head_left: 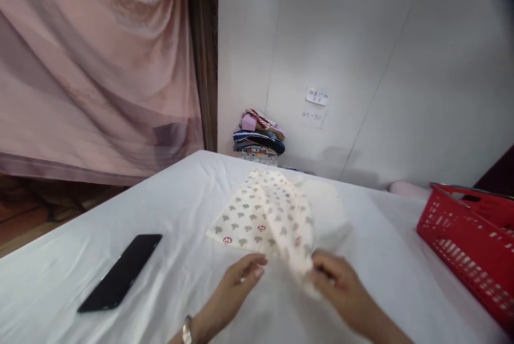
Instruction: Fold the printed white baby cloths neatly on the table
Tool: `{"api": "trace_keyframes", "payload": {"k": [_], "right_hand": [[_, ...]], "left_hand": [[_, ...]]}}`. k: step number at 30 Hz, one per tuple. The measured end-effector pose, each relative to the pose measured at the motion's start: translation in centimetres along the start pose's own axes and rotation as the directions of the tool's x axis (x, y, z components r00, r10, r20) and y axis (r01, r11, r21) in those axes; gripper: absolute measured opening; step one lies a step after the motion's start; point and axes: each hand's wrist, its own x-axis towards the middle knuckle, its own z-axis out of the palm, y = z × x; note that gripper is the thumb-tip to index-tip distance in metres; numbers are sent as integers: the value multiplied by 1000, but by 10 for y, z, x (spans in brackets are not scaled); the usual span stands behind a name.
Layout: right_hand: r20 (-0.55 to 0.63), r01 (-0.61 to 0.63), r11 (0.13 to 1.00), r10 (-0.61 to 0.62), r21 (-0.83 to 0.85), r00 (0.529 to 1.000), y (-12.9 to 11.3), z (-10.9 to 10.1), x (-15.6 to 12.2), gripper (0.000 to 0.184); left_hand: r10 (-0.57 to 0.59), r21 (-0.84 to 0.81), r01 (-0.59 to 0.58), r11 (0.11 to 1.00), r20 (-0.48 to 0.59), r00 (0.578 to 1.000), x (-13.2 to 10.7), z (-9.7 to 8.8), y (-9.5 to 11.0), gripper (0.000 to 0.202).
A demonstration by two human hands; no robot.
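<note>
A cream cloth printed with grey and red mushrooms (241, 218) lies on the white-covered table, its right part lifted and folding over, blurred by motion. My right hand (335, 279) pinches the near edge of that lifted part between thumb and fingers. Just in front of the cloth's near edge is my left hand (243, 277), with a bracelet at its wrist. Its fingers are curved and the thumb is a little apart from them, with nothing visible between. A plain cream part (327, 199) shows to the right of the print; whether it belongs to the same cloth I cannot tell.
A black phone (120, 273) lies on the left of the table (176, 215). At the right edge stands a red plastic basket (469, 253). A stack of folded fabrics (260, 137) rests at the far edge, against a white wall with paper notes (317, 97). A pink curtain (100, 65) hangs on the left.
</note>
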Motion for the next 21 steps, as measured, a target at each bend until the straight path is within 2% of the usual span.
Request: {"api": "trace_keyframes", "payload": {"k": [1, 2, 4, 6, 9, 12, 15, 18, 21], "right_hand": [[116, 34, 998, -40, 61, 992, -11, 16, -10, 26], [240, 15, 995, -39, 101, 970, -15, 33, -19, 23], [310, -49, 993, 12, 112, 951, -7, 65, -29, 21], [358, -149, 983, 101, 109, 928, 12, 91, -33, 23], [484, -170, 963, 50, 207, 874, 34, 111, -34, 28], [546, -211, 951, 55, 227, 836, 34, 104, -38, 28], [534, -316, 935, 188, 160, 825, 27, 80, -45, 18], [417, -353, 935, 309, 29, 855, 35, 57, -53, 21], [361, -360, 933, 332, 11, 871, 56, 48, -63, 26]], "left_hand": [[54, -136, -39, 990, 103, 993, -4, 10, 7, 43], [98, -265, -44, 963, 194, 976, -9, 20, 10, 50], [111, -450, 38, 892, 300, 947, -17, 35, 10, 57], [2, -554, 165, 816, 289, 957, -22, 42, -1, 52], [-179, -655, 254, 711, 181, 967, -26, 36, -25, 42], [-229, -703, 266, 659, 150, 962, -33, 22, -41, 40], [-181, -692, 256, 675, 182, 967, -41, 11, -41, 41], [-115, -652, 214, 727, 191, 975, -47, 5, -26, 44], [-89, -533, 197, 823, 221, 971, -51, 2, -3, 42]]}}
